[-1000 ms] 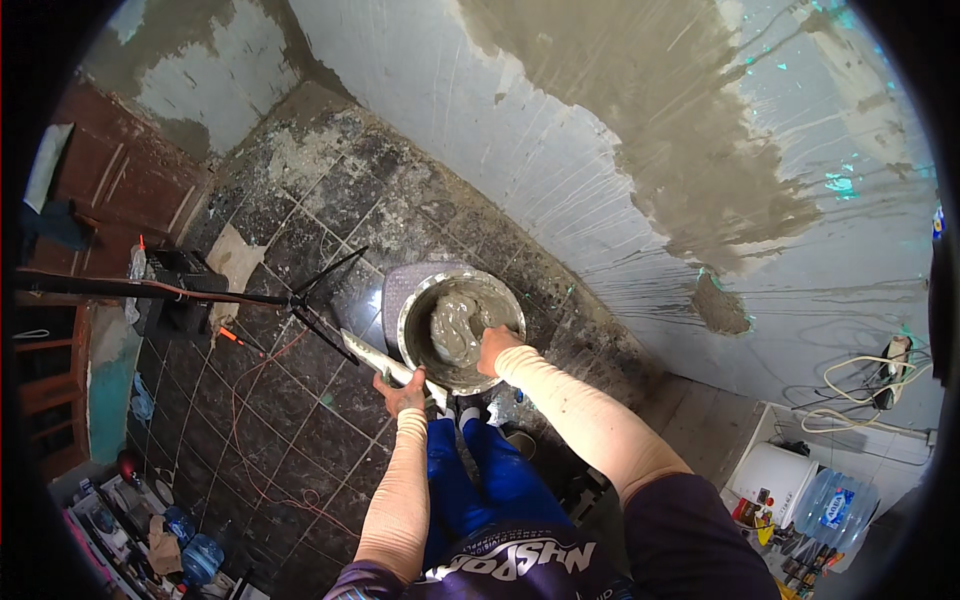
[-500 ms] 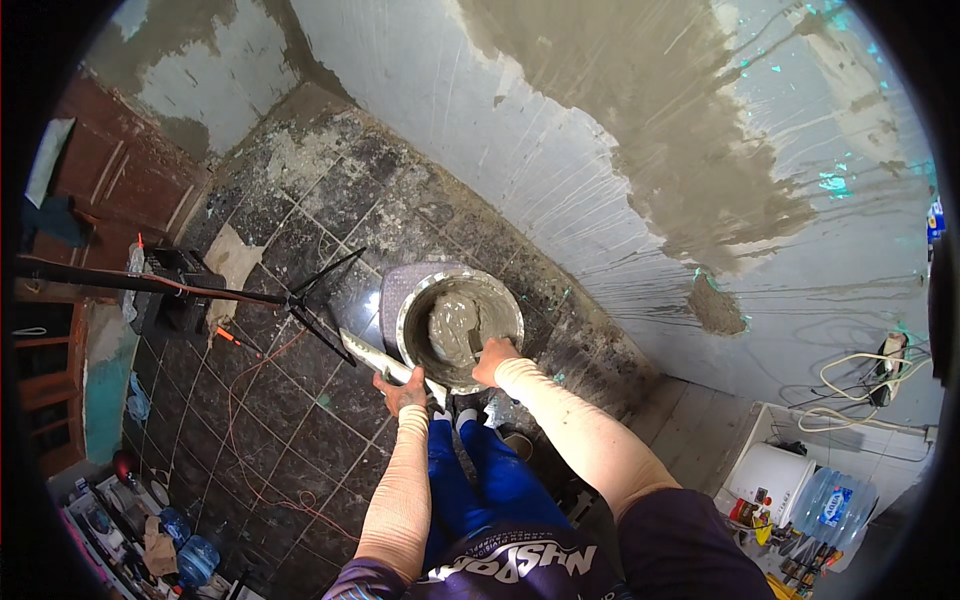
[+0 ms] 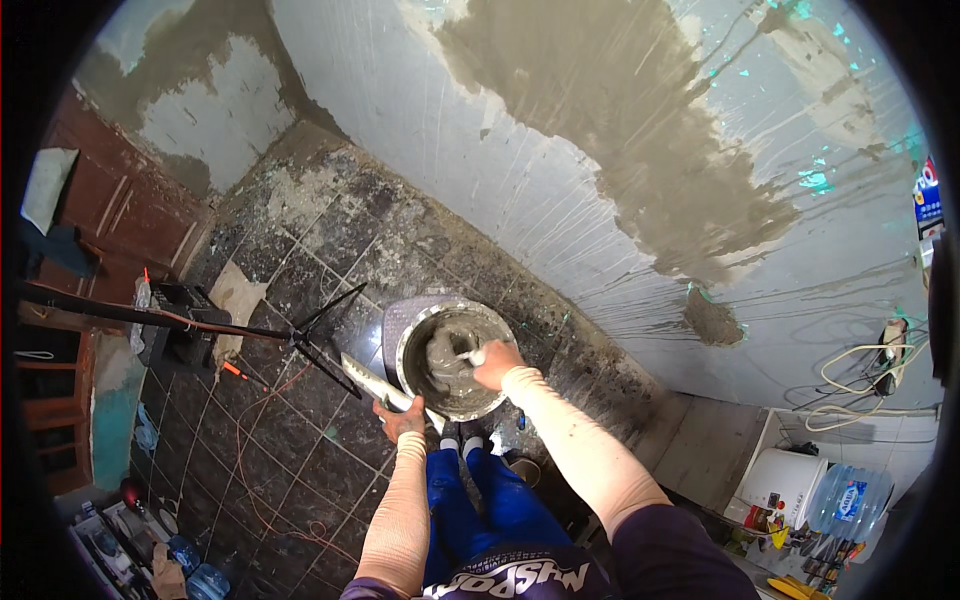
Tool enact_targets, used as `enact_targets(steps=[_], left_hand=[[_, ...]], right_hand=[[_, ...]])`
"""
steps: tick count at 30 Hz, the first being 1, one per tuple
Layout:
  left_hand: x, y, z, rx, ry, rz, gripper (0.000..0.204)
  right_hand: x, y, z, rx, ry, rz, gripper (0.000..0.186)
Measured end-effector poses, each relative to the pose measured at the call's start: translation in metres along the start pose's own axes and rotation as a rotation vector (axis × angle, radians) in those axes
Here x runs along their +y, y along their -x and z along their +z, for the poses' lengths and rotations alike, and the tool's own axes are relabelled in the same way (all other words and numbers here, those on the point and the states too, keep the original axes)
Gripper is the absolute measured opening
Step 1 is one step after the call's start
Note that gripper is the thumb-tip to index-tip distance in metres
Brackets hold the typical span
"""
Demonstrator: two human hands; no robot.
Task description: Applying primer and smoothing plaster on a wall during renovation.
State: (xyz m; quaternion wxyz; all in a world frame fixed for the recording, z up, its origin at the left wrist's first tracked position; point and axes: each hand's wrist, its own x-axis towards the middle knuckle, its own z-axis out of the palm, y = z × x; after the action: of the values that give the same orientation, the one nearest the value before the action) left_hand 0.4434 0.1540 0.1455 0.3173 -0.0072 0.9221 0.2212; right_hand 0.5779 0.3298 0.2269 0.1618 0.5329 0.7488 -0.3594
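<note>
In the head view a round metal-rimmed bucket (image 3: 408,360) of wet grey plaster (image 3: 445,370) stands on a grey, speckled low base (image 3: 398,319). My right hand (image 3: 495,365) grips a tool handle (image 3: 469,356) over the bucket, and the tool's working end is buried in the plaster. My left hand (image 3: 399,420) is closed on a long, pale flat blade (image 3: 372,377) smeared with plaster, held along the bucket's lower left side.
A black tripod (image 3: 322,365) with a long pole stands to my left, an orange cord (image 3: 262,420) crosses the tiles, a patchily plastered wall (image 3: 600,160) rises ahead, and at lower right are a white container (image 3: 770,480), a blue water jug (image 3: 830,510) and tools.
My right hand and the tool have turned and moved within the plaster, now nearer the bucket's middle. The scene has shifted slightly downward in the picture. My left hand keeps hold of the blade.
</note>
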Motion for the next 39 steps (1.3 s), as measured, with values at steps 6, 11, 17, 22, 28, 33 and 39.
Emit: enact_targets(steps=[6,11,17,22,28,33,39], left_hand=[[0.006,0.002,0.004,-0.023,-0.03,0.012,0.099],[-0.003,-0.009,0.004,-0.042,-0.006,0.02,0.094],[0.002,-0.006,0.005,-0.038,-0.092,0.005,0.095],[0.004,0.0,0.002,-0.02,-0.055,-0.002,0.096],[-0.002,-0.005,0.002,-0.002,-0.049,0.011,0.095],[0.005,-0.001,0.004,-0.013,-0.068,0.024,0.094],[0.003,-0.004,0.004,-0.023,0.011,0.016,0.096]], right_hand=[[-0.01,0.009,0.017,0.028,0.021,0.073,0.026],[-0.027,0.027,0.038,-0.084,0.126,-0.152,0.027],[-0.027,0.031,0.041,-0.167,0.318,-0.392,0.023],[-0.032,0.017,0.007,-0.352,0.749,-0.525,0.025],[-0.01,-0.012,-0.052,-0.249,0.63,-0.286,0.028],[-0.005,-0.008,-0.028,-0.074,0.411,-0.186,0.022],[-0.018,0.03,0.033,-0.173,0.344,-0.299,0.016]])
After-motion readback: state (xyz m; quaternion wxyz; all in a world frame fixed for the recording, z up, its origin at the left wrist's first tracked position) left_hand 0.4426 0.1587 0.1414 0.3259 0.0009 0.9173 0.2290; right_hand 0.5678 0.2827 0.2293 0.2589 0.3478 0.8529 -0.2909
